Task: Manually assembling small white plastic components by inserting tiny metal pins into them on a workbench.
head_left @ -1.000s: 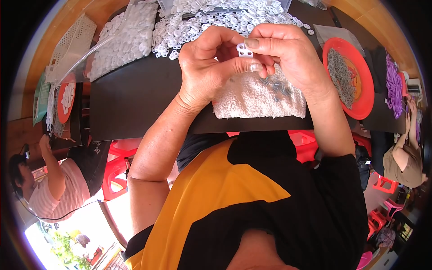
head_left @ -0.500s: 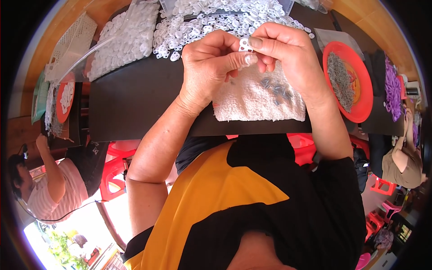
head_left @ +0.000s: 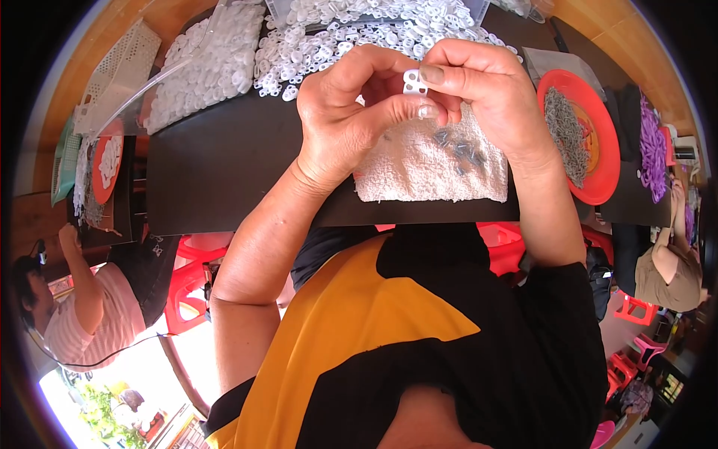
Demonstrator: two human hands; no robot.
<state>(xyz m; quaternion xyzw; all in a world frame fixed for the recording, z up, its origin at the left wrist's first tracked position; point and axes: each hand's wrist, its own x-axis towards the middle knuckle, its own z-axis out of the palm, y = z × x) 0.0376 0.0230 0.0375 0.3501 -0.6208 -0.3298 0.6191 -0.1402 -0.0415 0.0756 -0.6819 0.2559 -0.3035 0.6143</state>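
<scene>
Above a pale towel (head_left: 419, 179), my two hands meet at fingertip height. My right hand (head_left: 490, 93) pinches a small white plastic piece with holes (head_left: 413, 82) between thumb and fingers. My left hand (head_left: 348, 112) curls in from the other side, its thumb tip just below the piece and its fingertips partly hidden behind it. A white bit shows in the curl of the left hand, too small to name. Several small grey parts (head_left: 465, 152) lie on the towel, beneath the right hand.
A large heap of white plastic pieces (head_left: 321, 49) spreads across the far table, with a clear bag of them (head_left: 202, 82) at left. An orange-red plate (head_left: 598, 179) holding grey parts (head_left: 565, 135) stands at right, near purple pieces (head_left: 653, 153). Other people sit at both sides.
The white piece has shifted slightly right and down with my right fingers. My left thumb and forefinger have spread wider apart, and the left hand has drawn a little leftward.
</scene>
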